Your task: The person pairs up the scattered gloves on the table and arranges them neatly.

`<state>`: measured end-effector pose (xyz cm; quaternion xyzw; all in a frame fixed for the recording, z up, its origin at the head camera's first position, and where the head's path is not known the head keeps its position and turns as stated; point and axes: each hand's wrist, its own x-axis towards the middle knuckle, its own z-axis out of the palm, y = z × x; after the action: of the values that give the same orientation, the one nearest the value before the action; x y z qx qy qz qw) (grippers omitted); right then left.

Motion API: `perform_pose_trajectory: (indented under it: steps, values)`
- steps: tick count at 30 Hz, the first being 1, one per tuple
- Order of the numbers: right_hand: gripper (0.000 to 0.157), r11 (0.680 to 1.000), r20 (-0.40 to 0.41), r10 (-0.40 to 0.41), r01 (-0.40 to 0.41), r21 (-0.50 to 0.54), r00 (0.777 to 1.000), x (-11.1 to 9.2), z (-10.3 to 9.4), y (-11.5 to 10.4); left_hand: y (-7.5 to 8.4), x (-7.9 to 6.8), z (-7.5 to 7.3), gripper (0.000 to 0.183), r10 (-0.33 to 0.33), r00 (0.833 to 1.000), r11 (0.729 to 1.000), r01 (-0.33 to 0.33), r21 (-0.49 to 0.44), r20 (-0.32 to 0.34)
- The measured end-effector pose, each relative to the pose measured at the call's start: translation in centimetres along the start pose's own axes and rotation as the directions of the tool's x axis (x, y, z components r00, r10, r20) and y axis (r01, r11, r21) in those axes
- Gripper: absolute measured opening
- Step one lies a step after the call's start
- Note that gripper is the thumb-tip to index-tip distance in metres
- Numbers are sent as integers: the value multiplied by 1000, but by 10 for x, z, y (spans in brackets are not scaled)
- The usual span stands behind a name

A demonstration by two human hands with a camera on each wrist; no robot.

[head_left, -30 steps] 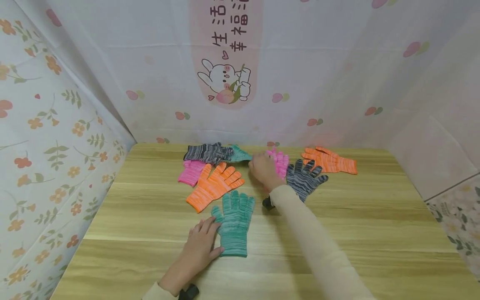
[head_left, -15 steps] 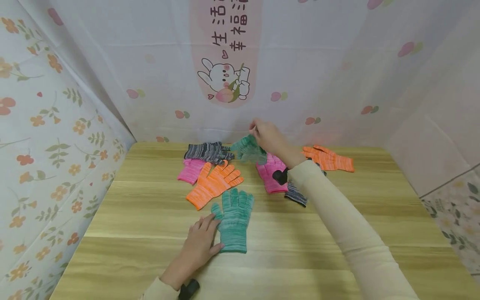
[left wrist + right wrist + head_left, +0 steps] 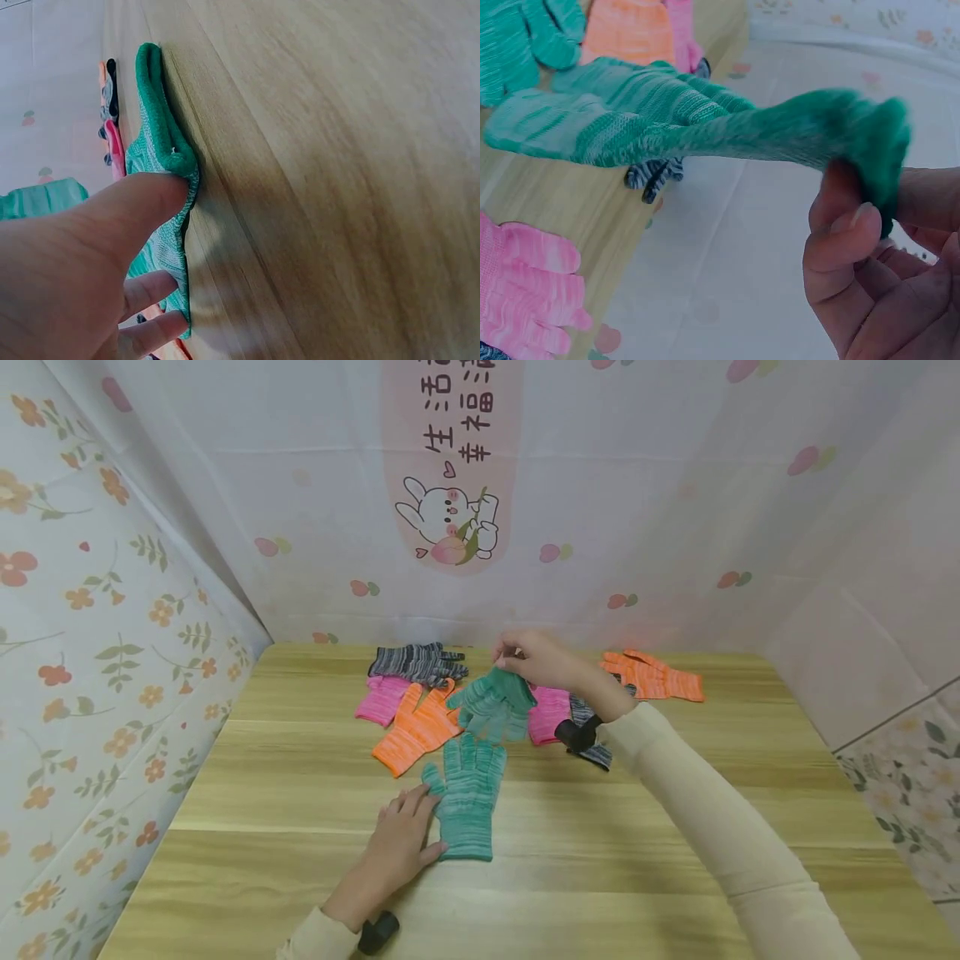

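A green glove (image 3: pixel 467 810) lies flat on the table with its fingers pointing to the back. My left hand (image 3: pixel 399 837) rests against its left side, the thumb (image 3: pixel 154 206) at the cuff and the other fingers loosely extended along the edge. Over the table behind it, a second green glove (image 3: pixel 491 706) hangs from my right hand (image 3: pixel 542 660), which pinches it by the cuff between thumb and fingertips. In the right wrist view this held glove (image 3: pixel 727 135) stretches out from the pinch, its finger end drooping near the flat one.
Left of the held glove lie an orange glove (image 3: pixel 412 739), a pink glove (image 3: pixel 381 700) and a grey-black glove (image 3: pixel 412 664), overlapping. To the right are another pink glove (image 3: pixel 549 714), a grey-black one (image 3: pixel 595 753) and an orange one (image 3: pixel 663 678). A printed curtain (image 3: pixel 315 527) backs the wooden table (image 3: pixel 247 793).
My right hand has lifted the second green glove from the back of the table and brought it forward, toward the flat one. My left hand has stayed in place.
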<state>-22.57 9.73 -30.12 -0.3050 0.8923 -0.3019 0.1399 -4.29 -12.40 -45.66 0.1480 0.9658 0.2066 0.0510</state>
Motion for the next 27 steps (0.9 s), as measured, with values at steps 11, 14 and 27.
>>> perform_pose_trajectory:
  steps: [11,14,27]
  values:
    - [14,872,-143,181,-92,480,973,-2,18,-10,0,0,-1,60,16,1000,1000,-16,2,-2]
    - [18,866,-138,186,-96,491,973,-2,22,-15,0,-1,-1,59,31,999,1000,-31,1,-16]
    - [16,950,-409,-55,-78,-301,911,8,40,-16,1,-1,-2,60,25,1000,1000,-25,-2,-9]
